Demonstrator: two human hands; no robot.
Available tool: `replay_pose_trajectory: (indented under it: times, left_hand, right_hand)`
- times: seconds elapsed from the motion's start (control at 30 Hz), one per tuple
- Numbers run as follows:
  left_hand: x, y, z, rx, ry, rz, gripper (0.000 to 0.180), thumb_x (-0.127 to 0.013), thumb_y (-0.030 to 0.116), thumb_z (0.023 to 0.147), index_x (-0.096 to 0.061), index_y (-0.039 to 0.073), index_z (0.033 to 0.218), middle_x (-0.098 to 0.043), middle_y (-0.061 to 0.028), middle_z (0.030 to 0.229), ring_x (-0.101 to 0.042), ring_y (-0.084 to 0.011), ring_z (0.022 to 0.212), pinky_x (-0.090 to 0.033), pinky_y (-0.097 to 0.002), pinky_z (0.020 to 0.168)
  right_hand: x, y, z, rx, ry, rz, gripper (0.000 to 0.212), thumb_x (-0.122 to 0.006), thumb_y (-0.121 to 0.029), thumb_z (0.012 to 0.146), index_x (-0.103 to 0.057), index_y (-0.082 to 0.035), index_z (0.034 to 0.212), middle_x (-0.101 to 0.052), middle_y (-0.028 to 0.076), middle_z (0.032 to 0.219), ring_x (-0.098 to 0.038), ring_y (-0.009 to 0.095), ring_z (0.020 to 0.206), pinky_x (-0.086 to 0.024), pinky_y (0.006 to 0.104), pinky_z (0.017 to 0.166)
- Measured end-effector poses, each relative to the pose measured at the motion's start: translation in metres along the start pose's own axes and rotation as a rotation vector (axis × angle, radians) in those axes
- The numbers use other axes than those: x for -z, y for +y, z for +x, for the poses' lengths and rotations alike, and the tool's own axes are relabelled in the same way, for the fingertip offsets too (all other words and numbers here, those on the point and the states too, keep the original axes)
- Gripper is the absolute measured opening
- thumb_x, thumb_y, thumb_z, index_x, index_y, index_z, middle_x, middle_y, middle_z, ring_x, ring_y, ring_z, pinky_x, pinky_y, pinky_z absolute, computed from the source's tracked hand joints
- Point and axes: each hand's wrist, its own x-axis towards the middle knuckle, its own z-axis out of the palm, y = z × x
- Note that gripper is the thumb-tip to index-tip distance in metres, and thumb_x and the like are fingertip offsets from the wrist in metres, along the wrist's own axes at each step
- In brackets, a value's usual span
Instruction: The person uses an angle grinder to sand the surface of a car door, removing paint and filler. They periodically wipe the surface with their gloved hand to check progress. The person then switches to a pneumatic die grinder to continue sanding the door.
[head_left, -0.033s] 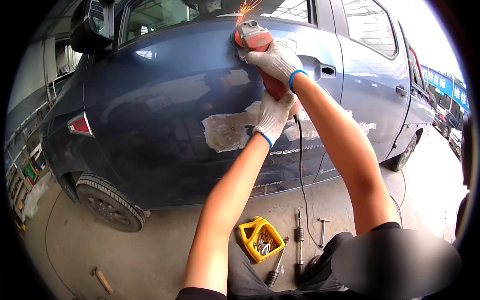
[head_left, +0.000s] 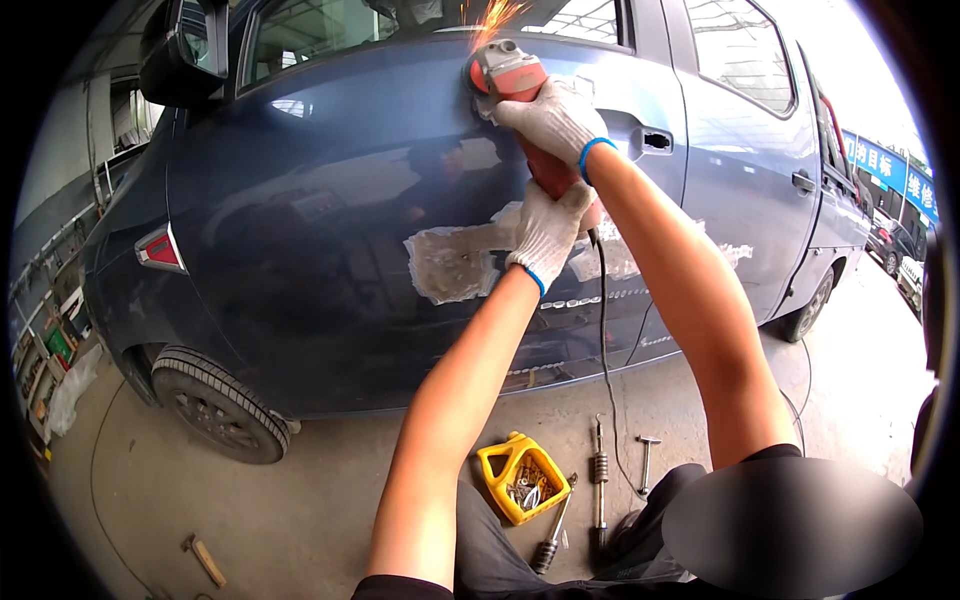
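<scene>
Both my hands, in white knit gloves with blue cuffs, grip a red angle grinder. My right hand (head_left: 558, 122) wraps the front of its body behind the grey gear head. Lower down, my left hand (head_left: 548, 228) holds the rear of the body. The angle grinder (head_left: 512, 76) presses against the upper part of a dark blue pickup's front door (head_left: 340, 200), just below the window. Orange sparks (head_left: 494, 18) fly upward from it. Its disc is mostly hidden. Bare, ground patches (head_left: 452, 268) show on the door below my hands.
The grinder's black cord (head_left: 603, 330) runs to the floor. By my legs lie a cut-open yellow jug (head_left: 520, 476) of metal parts, slide hammers (head_left: 600, 470) and a T-handled tool (head_left: 647, 462). A wooden-handled hammer (head_left: 205, 562) lies at lower left. Shelves (head_left: 45, 370) stand far left.
The spark spray above the grinder has grown a little fuller and brighter. My hands and the grinder have hardly moved.
</scene>
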Motion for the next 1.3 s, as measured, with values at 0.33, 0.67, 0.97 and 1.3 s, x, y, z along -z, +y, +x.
replay_pose_trajectory:
  times: [0.33, 0.67, 0.97, 1.3]
  left_hand:
    - [0.004, -0.029, 0.004, -0.031, -0.041, -0.052, 0.059, -0.071, 0.036, 0.081, -0.049, -0.003, 0.120, -0.064, -0.0099, 0.094, -0.062, -0.0157, 0.077, -0.052, -0.0319, 0.065]
    - [-0.019, -0.046, -0.022, -0.045, 0.001, -0.040, 0.059, -0.074, 0.035, 0.077, -0.048, -0.002, 0.114, -0.063, -0.0117, 0.097, -0.064, -0.0222, 0.086, -0.053, -0.0371, 0.075]
    - [-0.017, -0.067, -0.018, -0.222, 0.026, -0.045, 0.074, -0.076, 0.041, 0.078, -0.043, -0.003, 0.128, -0.063, -0.0169, 0.113, -0.063, -0.0271, 0.101, -0.052, -0.0387, 0.086]
    - [-0.053, -0.130, -0.146, 0.375, -0.095, -0.971, 0.048, -0.060, 0.030, 0.095, -0.041, 0.010, 0.134, -0.059, -0.0064, 0.119, -0.060, -0.0209, 0.109, -0.053, -0.0377, 0.091]
  right_hand:
    - [-0.007, 0.010, -0.010, 0.015, 0.015, 0.061, 0.061, -0.068, -0.049, 0.066, -0.072, 0.002, 0.101, -0.072, 0.024, 0.095, -0.070, 0.035, 0.091, -0.053, 0.0398, 0.083]
    - [0.001, 0.021, -0.036, -0.041, -0.067, 0.026, 0.071, -0.070, -0.047, 0.067, -0.064, 0.009, 0.109, -0.070, 0.027, 0.100, -0.069, 0.038, 0.095, -0.053, 0.0390, 0.086]
    - [-0.005, 0.026, -0.043, -0.032, -0.023, -0.005, 0.071, -0.070, -0.046, 0.069, -0.058, 0.008, 0.113, -0.068, 0.029, 0.103, -0.067, 0.040, 0.101, -0.052, 0.0399, 0.090]
    - [-0.003, 0.077, -0.185, -0.322, -0.040, 0.121, 0.070, -0.072, -0.039, 0.069, -0.047, 0.001, 0.120, -0.068, 0.027, 0.101, -0.068, 0.042, 0.099, -0.053, 0.0449, 0.086]
